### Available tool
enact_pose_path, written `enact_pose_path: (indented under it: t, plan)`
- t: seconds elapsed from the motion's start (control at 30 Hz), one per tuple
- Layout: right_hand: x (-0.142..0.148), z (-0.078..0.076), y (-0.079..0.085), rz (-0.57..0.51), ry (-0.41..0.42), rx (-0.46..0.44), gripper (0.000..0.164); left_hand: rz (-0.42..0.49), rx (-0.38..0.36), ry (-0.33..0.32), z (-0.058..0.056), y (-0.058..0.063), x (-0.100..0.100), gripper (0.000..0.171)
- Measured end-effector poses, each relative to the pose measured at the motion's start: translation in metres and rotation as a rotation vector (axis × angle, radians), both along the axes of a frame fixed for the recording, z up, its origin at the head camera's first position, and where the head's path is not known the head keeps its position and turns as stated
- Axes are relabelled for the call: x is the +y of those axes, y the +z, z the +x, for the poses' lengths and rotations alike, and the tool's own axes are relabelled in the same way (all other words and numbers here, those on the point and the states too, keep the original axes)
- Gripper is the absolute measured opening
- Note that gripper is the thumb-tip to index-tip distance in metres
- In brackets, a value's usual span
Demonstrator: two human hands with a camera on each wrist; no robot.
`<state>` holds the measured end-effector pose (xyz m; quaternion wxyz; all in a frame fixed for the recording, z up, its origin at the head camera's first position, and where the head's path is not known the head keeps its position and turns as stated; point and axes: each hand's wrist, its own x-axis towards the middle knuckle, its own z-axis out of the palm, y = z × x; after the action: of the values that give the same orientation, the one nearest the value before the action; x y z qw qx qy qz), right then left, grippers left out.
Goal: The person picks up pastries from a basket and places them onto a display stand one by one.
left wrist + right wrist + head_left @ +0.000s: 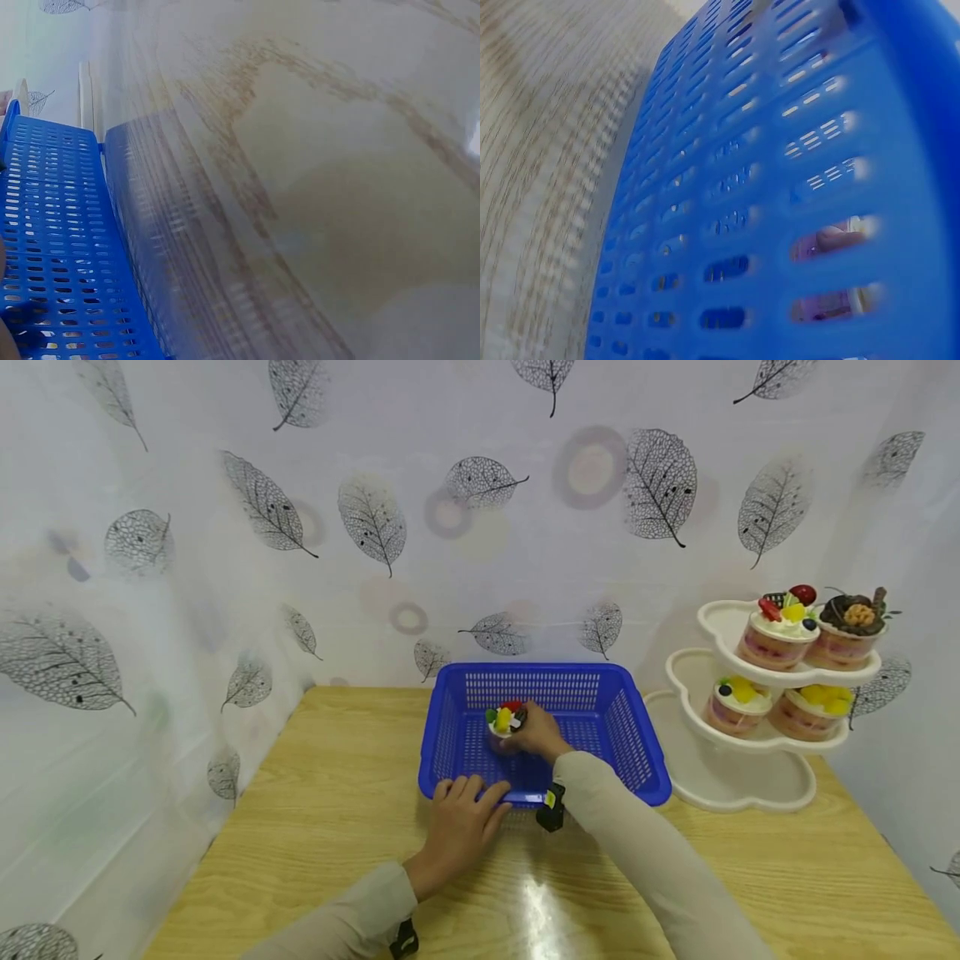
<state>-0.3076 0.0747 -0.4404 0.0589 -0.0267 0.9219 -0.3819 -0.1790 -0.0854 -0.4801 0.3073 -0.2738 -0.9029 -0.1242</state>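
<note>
A blue plastic basket (555,673) with slotted walls stands on the wooden table. Inside it, toward the left, is a dessert cup (501,732) topped with yellow and red fruit and a green leaf. My right hand (542,735) reaches over the front rim and grips this cup from its right side. Through the slots of the basket wall (772,180) in the right wrist view, bits of the cup and a fingertip show. My left hand (461,822) rests its fingers on the basket's front rim. In the left wrist view the basket's slotted side (60,225) fills the left edge.
Right of the basket stands a white tiered stand (738,785) with cloud-shaped trays. Two dessert cups (776,639) sit on its top tier and two more (738,706) on the middle one. Behind the table (337,752) hangs a leaf-patterned curtain (480,560).
</note>
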Motion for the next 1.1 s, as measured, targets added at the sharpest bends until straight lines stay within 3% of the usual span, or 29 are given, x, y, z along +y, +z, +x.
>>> enact_pose_path:
  t: [0.23,0.43,0.83,1.1]
  plan:
    - [0.001,0.001,0.0,-0.06,-0.022,-0.025,0.062,0.003,-0.024,-0.008,0.001,0.0,0.0,0.024]
    - [0.003,0.004,0.01,-0.102,-0.016,-0.03,0.064,0.006,-0.023,-0.007,0.001,0.003,0.001,0.025]
    - [0.034,0.021,0.05,-0.252,0.029,-0.045,0.074,0.013,-0.019,-0.002,0.0,0.003,0.001,0.026]
    - [0.073,0.038,0.076,-0.226,0.017,-0.017,0.084,0.025,-0.006,-0.006,-0.001,0.003,0.001,0.027]
